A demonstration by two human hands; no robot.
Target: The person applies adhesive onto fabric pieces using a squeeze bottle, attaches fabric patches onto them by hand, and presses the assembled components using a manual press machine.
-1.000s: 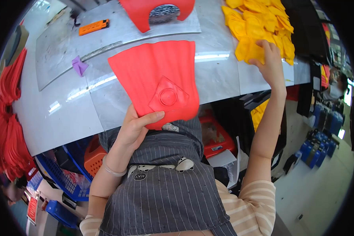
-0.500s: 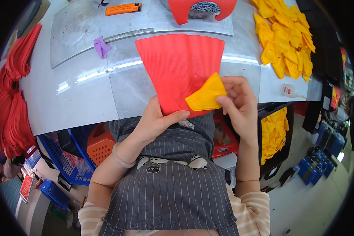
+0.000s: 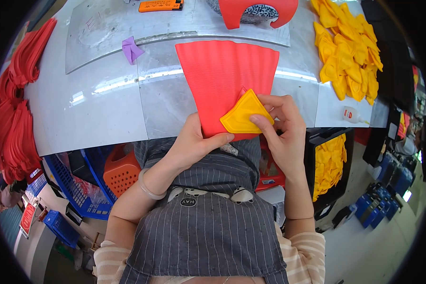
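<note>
Over the narrow near end of the red ribbed panel lies the yellow pointed patch, its sharp corner aimed toward the panel's wide far edge and tipped slightly right. The panel's long axis runs away from the person's lap, over the table. Nearer to the patch is the right hand, at the panel's right edge; its fingers are narrowed on the patch, thumb on the front, so the patch lies just left of them. At the panel's lower left corner, the left hand grips the panel itself, thumb on the front, other fingers hidden behind.

Beneath the patch, only the tip of a red raised outline shows; whether the patch's back touches the panel cannot be told. How the right hand's fingertips meet the patch's rear is hidden too.

Right of the panel are a heap of yellow pieces and a small white squeeze bottle; to its left, a purple scrap and, farther, bundled red strips. Beyond it, a red arched piece is cut off by the frame.
</note>
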